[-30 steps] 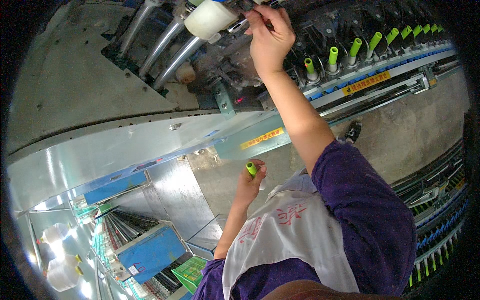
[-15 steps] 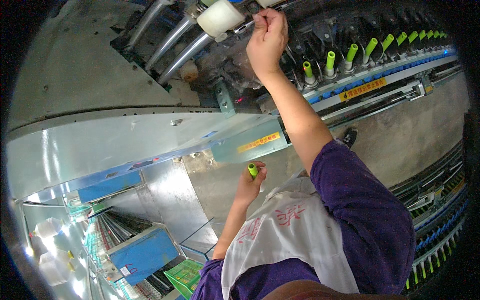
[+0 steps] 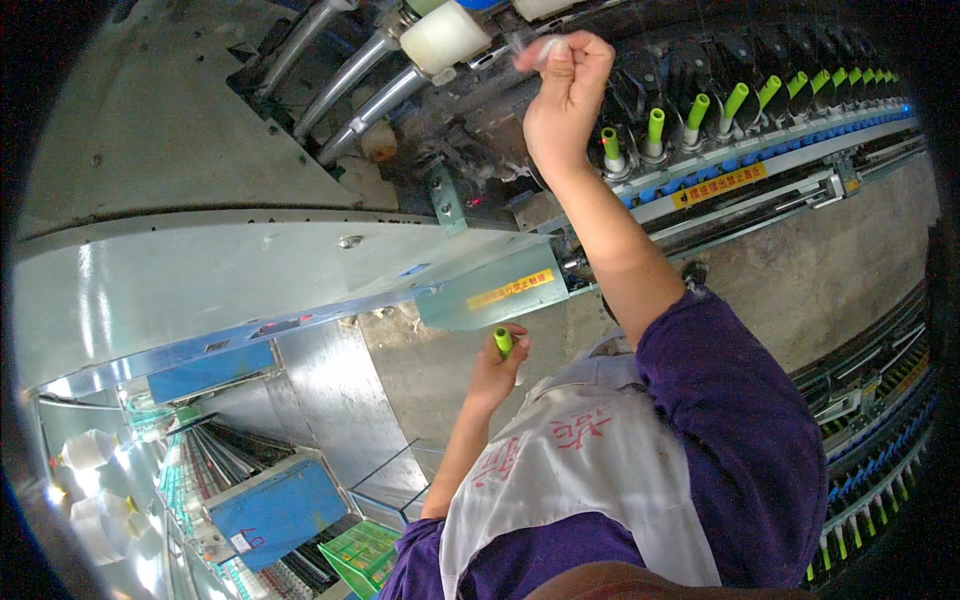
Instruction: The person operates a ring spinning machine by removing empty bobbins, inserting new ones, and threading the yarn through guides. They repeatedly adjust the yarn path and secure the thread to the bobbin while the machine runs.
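My right hand [image 3: 568,95] is raised at the top of the machine, thumb and fingers pinched on a small white wisp of fibre [image 3: 549,48], partly blurred. Just left of it sits a white roller [image 3: 445,38] on the drafting part of the spinning frame. To the right of this hand, a row of green bobbin tubes [image 3: 655,128] stands on the spindles, curving away along the rail. Lower down, close to my apron, my left hand [image 3: 494,375] is closed around a loose green bobbin tube [image 3: 502,342], whose open end faces up.
A pale machine housing [image 3: 200,290] fills the left side. Below it stand a blue box [image 3: 278,510] and a green plastic basket [image 3: 360,552]. Another row of spindles with green tubes [image 3: 858,525] runs along the lower right. A metal rail [image 3: 800,180] edges the near machine.
My right hand has moved right and slightly down, away from the white roller, and a white wisp now shows at its fingertips. My left hand keeps hold of the green tube, nearly still.
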The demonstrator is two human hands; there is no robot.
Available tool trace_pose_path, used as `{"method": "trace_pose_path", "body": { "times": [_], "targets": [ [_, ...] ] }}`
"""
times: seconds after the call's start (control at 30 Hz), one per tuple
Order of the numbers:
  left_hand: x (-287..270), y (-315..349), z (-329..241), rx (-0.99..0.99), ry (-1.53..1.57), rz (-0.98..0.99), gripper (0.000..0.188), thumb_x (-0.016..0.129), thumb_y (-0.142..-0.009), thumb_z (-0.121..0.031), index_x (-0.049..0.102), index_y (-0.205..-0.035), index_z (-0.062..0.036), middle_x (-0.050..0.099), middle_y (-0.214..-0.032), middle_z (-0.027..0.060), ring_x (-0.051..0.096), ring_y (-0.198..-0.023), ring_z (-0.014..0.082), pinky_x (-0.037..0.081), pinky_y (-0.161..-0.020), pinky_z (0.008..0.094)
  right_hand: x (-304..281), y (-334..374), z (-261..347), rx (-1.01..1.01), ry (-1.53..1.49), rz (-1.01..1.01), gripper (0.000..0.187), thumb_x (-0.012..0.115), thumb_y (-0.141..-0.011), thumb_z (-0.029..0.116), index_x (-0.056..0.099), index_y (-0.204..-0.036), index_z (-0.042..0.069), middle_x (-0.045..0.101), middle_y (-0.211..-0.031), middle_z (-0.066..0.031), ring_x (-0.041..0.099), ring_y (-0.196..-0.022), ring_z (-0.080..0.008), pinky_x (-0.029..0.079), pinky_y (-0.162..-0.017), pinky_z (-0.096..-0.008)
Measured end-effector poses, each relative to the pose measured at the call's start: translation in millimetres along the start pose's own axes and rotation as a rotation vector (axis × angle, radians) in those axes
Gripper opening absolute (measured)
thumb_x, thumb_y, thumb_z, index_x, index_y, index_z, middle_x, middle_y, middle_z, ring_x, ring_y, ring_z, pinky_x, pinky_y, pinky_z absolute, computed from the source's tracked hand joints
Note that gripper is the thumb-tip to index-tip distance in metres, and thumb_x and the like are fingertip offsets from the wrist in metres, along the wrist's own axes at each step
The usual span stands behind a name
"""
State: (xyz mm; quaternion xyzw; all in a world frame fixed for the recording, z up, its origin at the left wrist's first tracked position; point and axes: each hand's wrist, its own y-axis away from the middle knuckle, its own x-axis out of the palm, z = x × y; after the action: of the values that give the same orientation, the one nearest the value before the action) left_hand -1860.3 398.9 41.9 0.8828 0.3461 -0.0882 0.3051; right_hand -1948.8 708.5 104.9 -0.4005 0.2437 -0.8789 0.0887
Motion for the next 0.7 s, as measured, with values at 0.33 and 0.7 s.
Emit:
{"method": "trace_pose_path", "body": {
  "times": [0.33, 0.7],
  "targets": [
    [-1.8, -3.1, -3.9, -0.064, -0.057, 0.040, 0.018, 0.058, -0.088, -0.017, 0.055, -0.101, -0.0042, 0.055, -0.079, 0.0008, 0.053, -0.071, 0.0109, 0.044, -0.065, 0.0261, 5.4, 2.0, -13.0, -0.003, 0.329, -0.145, 0.014, 0.070, -0.076, 0.003, 0.067, -0.089, 0.003, 0.058, -0.066, -0.0020, 0.050, -0.059, -0.0094, 0.041, -0.057, -0.0226],
    [-6.6, -2.2, 2.7, -0.065, -0.084, 0.024, 0.019, 0.059, -0.088, -0.018, 0.054, -0.101, -0.0045, 0.055, -0.077, 0.0014, 0.053, -0.069, 0.0110, 0.044, -0.063, 0.0258, 14.4, -1.5, -30.6, -0.102, 0.307, -0.213, 0.013, 0.068, -0.079, 0.009, 0.061, -0.084, 0.000, 0.058, -0.072, -0.0028, 0.050, -0.064, -0.0106, 0.041, -0.060, -0.0231]
  ]
}}
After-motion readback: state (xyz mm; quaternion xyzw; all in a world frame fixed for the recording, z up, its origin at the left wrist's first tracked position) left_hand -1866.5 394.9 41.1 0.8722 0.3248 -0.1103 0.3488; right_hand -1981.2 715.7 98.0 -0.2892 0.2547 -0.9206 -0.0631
